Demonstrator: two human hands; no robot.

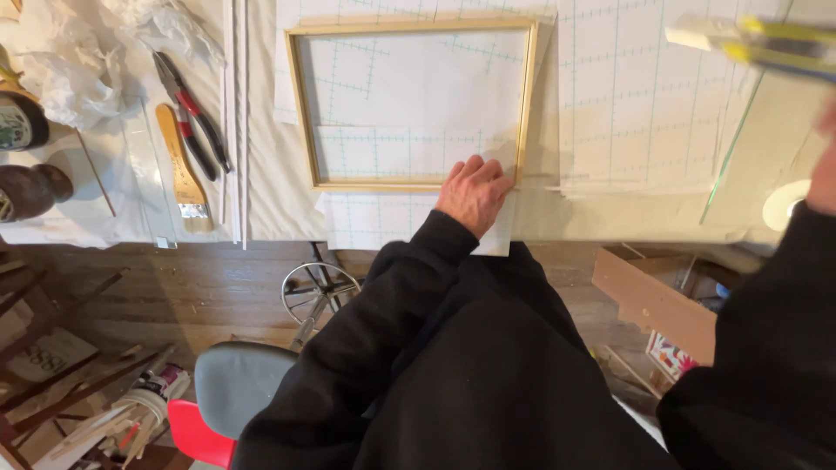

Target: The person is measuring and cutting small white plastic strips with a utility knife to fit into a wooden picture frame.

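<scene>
The left hand (475,193) lies flat, fingers loosely spread, pressing on the white gridded paper (409,104) at the 5 o'clock corner of the thin wooden frame (526,104), fingertips touching the frame's lower rail. The right hand (823,165), blurred at 3 o'clock, is raised near a yellow utility knife (758,43); I cannot tell its grip. Pliers (193,113) and a paintbrush (183,170) lie at 9 o'clock.

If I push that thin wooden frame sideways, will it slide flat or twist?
The wooden frame looks thin-railed and light, so it probably slides easily over the gridded paper. Its slender rails may flex or rack slightly. The left hand rests at its lower rail.
</scene>
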